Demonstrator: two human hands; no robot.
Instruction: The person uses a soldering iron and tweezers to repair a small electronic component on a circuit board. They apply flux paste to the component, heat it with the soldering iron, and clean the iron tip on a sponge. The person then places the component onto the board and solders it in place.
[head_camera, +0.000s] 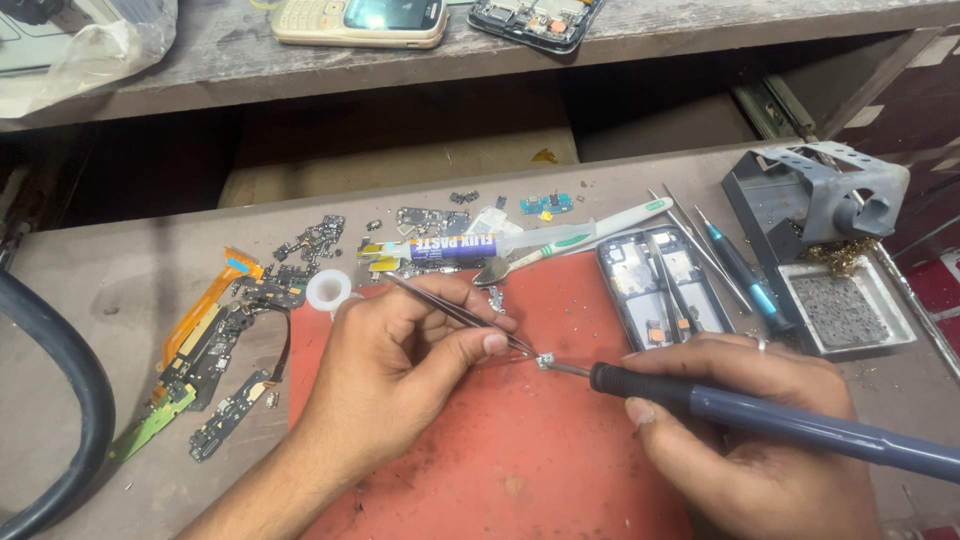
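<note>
My left hand (400, 370) grips thin metal tweezers (455, 313), their tips pinching a tiny metal component (546, 361) just above the red work mat (520, 450). My right hand (745, 425) holds a dark blue soldering iron (760, 415) like a pen. Its metal tip touches the small component from the right. Both hands rest over the mat, close together.
A phone frame (662, 285), a toothbrush (570, 240), a flux syringe (450, 247), a tape roll (328, 290), spare tweezers and a screwdriver (745, 275) lie behind the mat. Flex cables and small boards (225, 350) sit left; an iron stand (835, 215) right; phones on the shelf (360, 20).
</note>
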